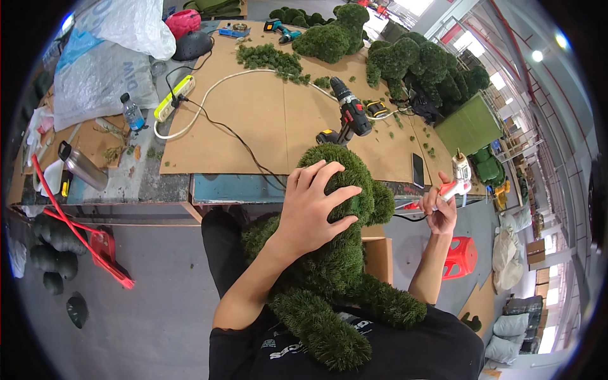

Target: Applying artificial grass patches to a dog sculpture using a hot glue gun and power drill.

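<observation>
A shaggy green artificial-grass animal figure (pixel 339 266) rests against my lap and chest, its two limbs pointing toward me. My left hand (pixel 320 206) grips its rounded upper part, with the fingers spread and curved over the grass. To the right of the figure, my right hand (pixel 441 212) is closed around the handle of a white and red glue gun (pixel 457 183). The gun's nozzle points up, apart from the figure. A black cord runs from near that hand behind the figure.
Cardboard (pixel 240 120) covers the workbench, bearing a cordless drill (pixel 350 111), a phone (pixel 417 170), grass scraps (pixel 269 60) and more green figures (pixel 418 63). At left stand a power strip (pixel 174 98), a water bottle (pixel 132 114) and a steel flask (pixel 83 166). A red stool (pixel 460 258) is at right.
</observation>
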`<action>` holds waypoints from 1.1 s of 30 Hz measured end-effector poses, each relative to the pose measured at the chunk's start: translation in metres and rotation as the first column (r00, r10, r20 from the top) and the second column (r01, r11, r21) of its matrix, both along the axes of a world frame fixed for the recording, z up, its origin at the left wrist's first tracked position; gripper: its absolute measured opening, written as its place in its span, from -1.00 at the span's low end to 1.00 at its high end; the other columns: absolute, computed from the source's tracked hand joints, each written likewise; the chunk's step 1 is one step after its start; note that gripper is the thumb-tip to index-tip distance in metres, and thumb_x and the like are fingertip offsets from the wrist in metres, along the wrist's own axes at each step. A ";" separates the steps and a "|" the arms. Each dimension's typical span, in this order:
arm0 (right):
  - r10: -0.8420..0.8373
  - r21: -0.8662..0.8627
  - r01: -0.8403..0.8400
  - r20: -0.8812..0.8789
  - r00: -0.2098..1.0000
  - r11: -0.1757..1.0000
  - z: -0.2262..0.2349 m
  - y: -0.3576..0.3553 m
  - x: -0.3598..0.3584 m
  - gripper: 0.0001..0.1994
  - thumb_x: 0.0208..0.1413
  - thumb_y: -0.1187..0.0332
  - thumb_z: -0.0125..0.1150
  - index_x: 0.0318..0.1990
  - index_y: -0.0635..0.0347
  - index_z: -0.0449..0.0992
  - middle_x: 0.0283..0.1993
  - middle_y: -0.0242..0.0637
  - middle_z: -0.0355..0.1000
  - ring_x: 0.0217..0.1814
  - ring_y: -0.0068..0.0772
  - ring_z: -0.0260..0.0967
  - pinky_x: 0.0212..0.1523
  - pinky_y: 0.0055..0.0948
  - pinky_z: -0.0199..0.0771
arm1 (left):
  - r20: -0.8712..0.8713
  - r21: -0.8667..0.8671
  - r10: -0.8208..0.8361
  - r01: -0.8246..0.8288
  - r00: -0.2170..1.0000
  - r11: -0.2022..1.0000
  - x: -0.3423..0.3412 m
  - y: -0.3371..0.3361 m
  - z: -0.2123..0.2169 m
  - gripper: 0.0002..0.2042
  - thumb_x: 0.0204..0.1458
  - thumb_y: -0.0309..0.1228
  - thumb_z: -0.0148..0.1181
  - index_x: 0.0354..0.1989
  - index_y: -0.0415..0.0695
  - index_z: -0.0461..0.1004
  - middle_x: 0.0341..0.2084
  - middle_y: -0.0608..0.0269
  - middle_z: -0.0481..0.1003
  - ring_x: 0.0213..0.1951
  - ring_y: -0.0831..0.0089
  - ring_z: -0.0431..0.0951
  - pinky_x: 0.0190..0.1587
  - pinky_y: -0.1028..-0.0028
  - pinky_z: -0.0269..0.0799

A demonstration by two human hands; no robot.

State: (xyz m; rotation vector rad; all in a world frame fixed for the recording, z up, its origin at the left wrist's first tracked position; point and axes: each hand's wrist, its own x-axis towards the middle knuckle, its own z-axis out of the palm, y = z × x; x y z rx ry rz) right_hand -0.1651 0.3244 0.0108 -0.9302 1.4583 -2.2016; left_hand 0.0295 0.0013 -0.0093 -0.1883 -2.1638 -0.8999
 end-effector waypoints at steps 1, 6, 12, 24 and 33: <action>0.026 0.022 -0.025 -0.020 0.999 0.999 0.011 -0.005 0.010 -0.36 0.26 0.31 0.31 0.44 0.20 0.22 -0.44 -0.26 0.39 -0.54 -0.41 0.30 -0.44 -0.35 0.24 | 0.001 0.009 -0.001 0.001 1.000 1.000 0.001 0.000 -0.001 -0.52 -0.22 -0.24 0.58 -0.02 0.13 0.67 0.20 0.23 0.40 0.26 0.08 0.31 0.29 0.08 0.20; 0.098 0.066 -0.096 -0.038 0.994 0.993 0.041 -0.026 0.055 -0.56 0.30 0.22 0.27 0.23 0.26 0.42 -0.53 -0.33 0.31 -0.56 -0.42 0.28 -0.46 -0.36 0.22 | -0.009 0.004 0.002 -0.002 1.000 1.000 0.006 -0.003 -0.001 -0.52 -0.23 -0.25 0.58 -0.03 0.12 0.67 0.19 0.22 0.40 0.26 0.07 0.31 0.28 0.09 0.20; -0.020 0.395 0.098 -0.198 0.980 0.913 0.055 -0.026 0.099 -0.69 0.28 0.32 0.28 0.05 0.37 0.52 -0.44 -0.29 0.40 -0.51 -0.50 0.25 -0.45 -0.47 0.26 | 0.017 -0.006 0.020 -0.019 1.000 1.000 0.011 -0.010 0.002 -0.52 -0.22 -0.25 0.56 -0.01 0.16 0.65 0.18 0.22 0.41 0.26 0.07 0.32 0.29 0.09 0.20; 0.200 0.651 0.375 -0.633 0.748 0.660 0.070 -0.057 0.124 -0.84 0.06 0.57 0.33 -0.22 0.35 0.50 -0.32 -0.21 0.30 -0.35 -0.28 0.28 -0.33 -0.34 0.30 | 0.023 -0.010 0.013 -0.013 1.000 1.000 0.012 -0.007 -0.002 -0.50 -0.24 -0.31 0.58 0.00 0.13 0.66 0.19 0.27 0.41 0.21 0.12 0.36 0.25 0.15 0.25; 0.213 0.602 0.435 -0.717 0.664 0.670 0.062 -0.066 0.125 -0.83 0.07 0.56 0.33 -0.19 0.36 0.52 -0.26 -0.22 0.36 -0.33 -0.34 0.32 -0.31 -0.39 0.34 | 0.054 -0.022 0.020 -0.018 0.998 1.000 0.012 -0.006 0.000 -0.50 -0.24 -0.34 0.59 0.00 0.13 0.67 0.22 0.28 0.40 0.24 0.12 0.34 0.28 0.16 0.26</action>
